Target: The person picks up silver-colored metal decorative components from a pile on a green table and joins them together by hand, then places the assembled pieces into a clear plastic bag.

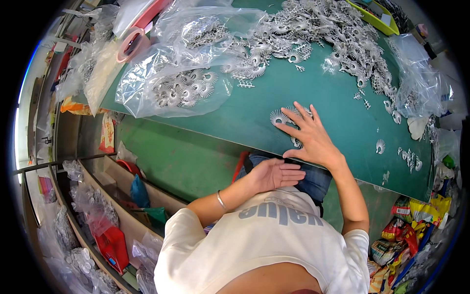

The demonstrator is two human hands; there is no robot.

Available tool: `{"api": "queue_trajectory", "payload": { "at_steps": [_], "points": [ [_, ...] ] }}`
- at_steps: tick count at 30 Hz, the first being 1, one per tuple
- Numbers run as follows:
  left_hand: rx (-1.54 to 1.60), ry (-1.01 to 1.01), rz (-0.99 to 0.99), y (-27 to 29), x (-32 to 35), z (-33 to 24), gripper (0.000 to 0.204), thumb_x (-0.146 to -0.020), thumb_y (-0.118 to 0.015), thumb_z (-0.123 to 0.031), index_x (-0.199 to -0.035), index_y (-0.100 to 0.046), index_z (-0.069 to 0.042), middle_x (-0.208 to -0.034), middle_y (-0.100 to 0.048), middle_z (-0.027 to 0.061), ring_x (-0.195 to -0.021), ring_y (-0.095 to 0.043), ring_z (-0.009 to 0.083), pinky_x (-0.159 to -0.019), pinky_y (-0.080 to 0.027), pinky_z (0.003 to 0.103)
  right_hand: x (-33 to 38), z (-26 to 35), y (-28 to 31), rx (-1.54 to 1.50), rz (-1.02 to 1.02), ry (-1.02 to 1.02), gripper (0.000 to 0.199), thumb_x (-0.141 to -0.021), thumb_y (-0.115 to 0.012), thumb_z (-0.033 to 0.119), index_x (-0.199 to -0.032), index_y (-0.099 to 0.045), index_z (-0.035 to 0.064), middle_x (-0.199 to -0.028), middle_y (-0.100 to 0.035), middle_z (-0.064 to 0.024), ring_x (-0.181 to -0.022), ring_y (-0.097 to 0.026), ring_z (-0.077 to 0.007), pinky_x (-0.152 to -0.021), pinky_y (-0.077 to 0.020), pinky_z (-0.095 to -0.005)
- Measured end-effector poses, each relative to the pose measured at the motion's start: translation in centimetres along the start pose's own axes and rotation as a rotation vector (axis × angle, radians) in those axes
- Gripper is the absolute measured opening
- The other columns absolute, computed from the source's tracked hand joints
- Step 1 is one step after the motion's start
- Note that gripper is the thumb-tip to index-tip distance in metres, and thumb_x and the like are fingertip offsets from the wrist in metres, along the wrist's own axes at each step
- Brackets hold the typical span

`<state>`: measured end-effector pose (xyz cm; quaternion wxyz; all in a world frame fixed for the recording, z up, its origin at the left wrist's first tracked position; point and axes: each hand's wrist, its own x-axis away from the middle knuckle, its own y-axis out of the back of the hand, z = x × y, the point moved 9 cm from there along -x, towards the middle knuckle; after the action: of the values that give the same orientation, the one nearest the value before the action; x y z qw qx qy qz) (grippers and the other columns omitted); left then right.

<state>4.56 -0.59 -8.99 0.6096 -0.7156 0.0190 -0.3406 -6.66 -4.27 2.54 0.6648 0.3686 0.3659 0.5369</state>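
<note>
My right hand (313, 137) lies palm down near the front edge of the green table (235, 130), its fingers spread over several silvery, sunburst-shaped metal pieces (278, 117). Part of these pieces is hidden beneath the fingers. Below the table edge, my left hand (274, 175) is held palm up above my lap, fingers stretched out and nothing in it. Farther back on the table spreads a large heap of similar metal pieces (338, 36). A clear plastic bag (142, 93) at the left contains more of them.
A roll of pink tape (133, 45) lies by the bags at the back left. At the back right stands a yellow-green tray (377, 17). Loose metal pieces (409, 158) lie near the right edge. Shelving with a red basket (111, 247) fills the lower left; colourful packets (396, 235) are piled lower right.
</note>
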Motion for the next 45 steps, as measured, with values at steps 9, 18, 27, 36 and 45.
{"api": "queue_trajectory", "payload": {
  "at_steps": [9, 18, 27, 36, 45],
  "points": [
    [0.191, 0.025, 0.251, -3.4, -1.0, -1.6, 0.077, -0.090, -0.028, -0.055, -0.133, -0.027, 0.009, -0.137, -0.032, 0.0284, -0.127, -0.035, 0.0387, -0.104, -0.031, 0.046, -0.8, 0.8, -0.5, 0.012, 0.007, 0.042, 0.068, -0.060, -0.076, 0.034, -0.122, -0.054, 0.0177, -0.136, -0.039, -0.0077, -0.131, -0.026, -0.0327, -0.106, -0.0169, -0.0567],
    [0.478, 0.018, 0.321, -1.3, -2.4, 0.0, 0.058, -0.090, -0.033, -0.048, -0.131, -0.040, -0.008, -0.132, -0.041, 0.0193, -0.120, -0.042, 0.0370, -0.099, -0.034, 0.053, 5.0, 5.5, -2.5, -0.227, 0.071, 0.045, 0.050, -0.063, -0.073, 0.021, -0.110, -0.059, 0.0113, -0.130, -0.045, -0.0108, -0.127, -0.034, -0.0337, -0.104, -0.0208, -0.0558],
    [0.266, 0.061, 0.184, -0.7, -3.1, 0.4, 0.052, -0.090, -0.035, -0.031, -0.126, -0.042, 0.005, -0.129, -0.046, 0.0222, -0.106, -0.054, 0.0370, -0.097, -0.038, 0.051, -1.7, -5.7, 5.8, -0.135, -0.607, -0.205, 0.018, -0.076, -0.062, 0.006, -0.093, -0.062, 0.0005, -0.099, -0.059, -0.0129, -0.091, -0.054, -0.0298, -0.081, -0.0442, -0.0372],
    [0.196, 0.064, 0.008, 3.1, -3.6, 0.9, 0.026, -0.084, -0.055, -0.022, -0.102, -0.057, -0.005, -0.094, -0.058, 0.0160, -0.087, -0.056, 0.0308, -0.069, -0.049, 0.037, -5.3, -10.5, 5.1, 0.330, -0.633, -0.227, 0.012, -0.074, -0.063, 0.010, -0.076, -0.054, 0.0030, -0.083, -0.054, -0.0114, -0.082, -0.053, -0.0296, -0.071, -0.0417, -0.0404],
    [0.209, 0.061, -0.080, 1.3, -3.3, 1.3, 0.026, -0.082, -0.059, -0.015, -0.104, -0.056, -0.002, -0.098, -0.056, 0.0147, -0.094, -0.052, 0.0300, -0.081, -0.047, 0.038, 24.0, -15.3, 15.0, 0.477, -0.964, -0.872, 0.009, -0.073, -0.065, 0.008, -0.080, -0.061, 0.0039, -0.078, -0.061, -0.0106, -0.072, -0.058, -0.0295, -0.066, -0.0437, -0.0392]
  ]
}}
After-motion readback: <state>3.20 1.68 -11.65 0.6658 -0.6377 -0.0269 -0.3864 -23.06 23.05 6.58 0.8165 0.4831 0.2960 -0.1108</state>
